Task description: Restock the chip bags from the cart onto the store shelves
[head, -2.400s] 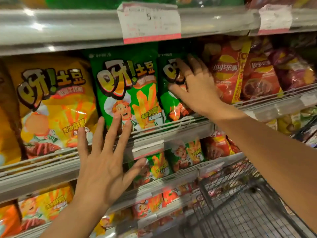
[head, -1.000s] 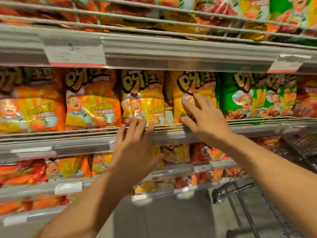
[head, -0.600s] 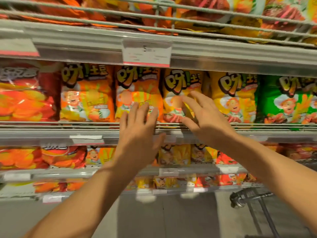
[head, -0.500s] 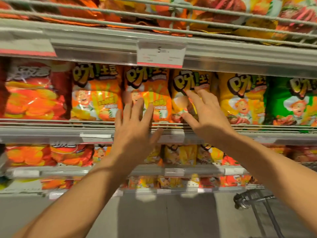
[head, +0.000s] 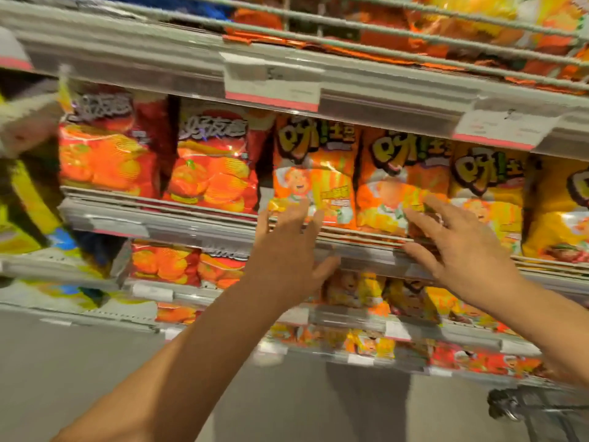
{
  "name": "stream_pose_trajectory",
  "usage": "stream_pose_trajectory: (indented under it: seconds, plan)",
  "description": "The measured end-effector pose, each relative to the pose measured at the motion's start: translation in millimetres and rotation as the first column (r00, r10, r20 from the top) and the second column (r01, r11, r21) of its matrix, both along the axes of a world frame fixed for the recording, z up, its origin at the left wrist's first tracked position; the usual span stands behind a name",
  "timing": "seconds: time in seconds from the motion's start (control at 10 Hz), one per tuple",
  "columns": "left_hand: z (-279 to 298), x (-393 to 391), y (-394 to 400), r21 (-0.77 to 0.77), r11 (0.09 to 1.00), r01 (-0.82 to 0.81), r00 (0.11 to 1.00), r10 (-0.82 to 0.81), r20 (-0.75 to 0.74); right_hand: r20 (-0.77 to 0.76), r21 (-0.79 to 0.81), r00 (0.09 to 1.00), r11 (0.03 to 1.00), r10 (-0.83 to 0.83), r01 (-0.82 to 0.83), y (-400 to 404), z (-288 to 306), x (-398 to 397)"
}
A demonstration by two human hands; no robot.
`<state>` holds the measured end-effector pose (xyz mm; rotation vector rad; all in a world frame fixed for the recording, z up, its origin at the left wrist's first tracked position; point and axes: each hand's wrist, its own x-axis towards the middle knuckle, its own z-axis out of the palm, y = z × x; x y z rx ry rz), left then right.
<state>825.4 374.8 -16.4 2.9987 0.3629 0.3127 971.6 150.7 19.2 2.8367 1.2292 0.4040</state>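
Orange chip bags (head: 314,173) stand upright in a row on the middle shelf (head: 191,226), with yellow bags (head: 487,189) to their right and red bags (head: 212,167) to their left. My left hand (head: 288,256) is spread flat, fingertips at the bottom of an orange bag and the shelf's wire rail. My right hand (head: 459,247) is spread too, fingers resting on the neighbouring orange bag (head: 403,183). Neither hand grips a bag. A corner of the cart (head: 522,409) shows at the bottom right. The picture is blurred by motion.
An upper shelf (head: 382,87) with price tags (head: 272,87) hangs just above the bags. Lower shelves (head: 350,317) hold more orange and red bags. Yellow and blue bags (head: 28,205) fill the far left. Grey floor lies below.
The view and both hands have slid left along the shelf, from the green bags past the yellow ones to the orange bags. The red bags have come into view at left.
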Motion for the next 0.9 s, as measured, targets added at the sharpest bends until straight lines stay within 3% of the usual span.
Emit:
stream_pose_trajectory:
  seconds: [0.1,0.2,0.3,0.4,0.5,0.6,0.8,0.9]
  plan:
    - [-2,-8,9,0.014,0.995,0.094,0.995,-0.094,-0.026,0.084,0.073,0.996,0.997,0.007,-0.013,19,7,-9]
    - [-1,-24,32,-0.077,0.993,0.085,0.992,-0.078,0.098,0.11,0.148,0.98,0.973,0.163,-0.179,62,15,-28]
    - [2,-39,62,-0.088,0.994,-0.062,0.978,0.078,0.192,0.034,0.165,0.97,0.956,0.242,-0.244,93,15,-44]
    - [9,-69,116,-0.071,0.953,-0.294,0.901,0.301,0.312,-0.07,0.171,0.938,0.93,0.34,-0.324,135,10,-70]
    - [17,-82,155,-0.103,0.918,-0.383,0.876,0.396,0.274,-0.125,0.117,0.915,0.921,0.384,-0.371,159,12,-83]
    - [10,-100,193,-0.216,0.853,-0.476,0.865,0.498,0.064,-0.213,-0.032,0.903,0.921,0.373,-0.388,192,3,-98]
    - [7,-111,215,-0.22,0.891,-0.396,0.916,0.365,-0.168,-0.207,-0.22,0.959,0.946,0.194,-0.239,211,-14,-114]
    - [2,-120,206,-0.261,0.889,-0.376,0.925,0.378,-0.044,-0.135,-0.217,0.98,0.96,0.149,-0.175,208,-24,-129]
